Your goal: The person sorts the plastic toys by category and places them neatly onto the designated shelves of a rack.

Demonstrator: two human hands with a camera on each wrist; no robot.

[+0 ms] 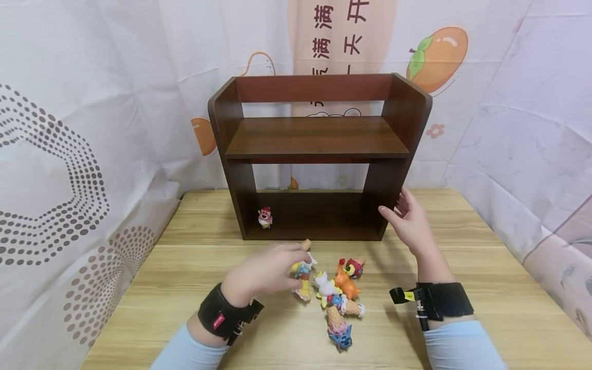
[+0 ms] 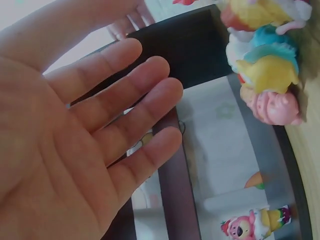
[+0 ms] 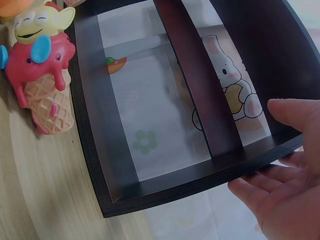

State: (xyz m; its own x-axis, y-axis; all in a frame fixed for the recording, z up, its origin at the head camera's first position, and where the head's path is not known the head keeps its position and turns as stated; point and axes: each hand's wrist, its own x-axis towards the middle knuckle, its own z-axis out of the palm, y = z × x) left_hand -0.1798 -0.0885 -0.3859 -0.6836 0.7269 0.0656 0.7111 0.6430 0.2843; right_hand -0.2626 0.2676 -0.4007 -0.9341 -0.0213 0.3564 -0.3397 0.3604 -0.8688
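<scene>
Basically, left hand [image 1: 270,267] hovers by the left side of the figurine pile [image 1: 345,283], grip released. Right hand [image 1: 411,222] grasps the right side panel of the brown shelf [image 1: 317,136], thumb on the inner side, fingers outside.

Edges: pile lies on the wood tabletop [image 1: 157,288], near side of the shelf, one cone tip just beside the shelf's front edge. Room: tabletop runs out left of the shelf and right of the right hand; a strip separates pile from the right wrist strap [image 1: 446,302]. Bear figurine [image 1: 265,218] stands in the lower compartment [image 1: 319,216], near the left panel, with floor board running on to its right.

View differences: left wrist shows straight, spread fingers and a bare palm; from head, fingers overlap the pile and contact is hard to call. It also shows the bear's yellow and dark purple base. Right wrist shows a red elephant figurine [image 3: 45,62] on a cone beside the shelf, plus a rabbit print [image 3: 229,74] through the opening.
</scene>
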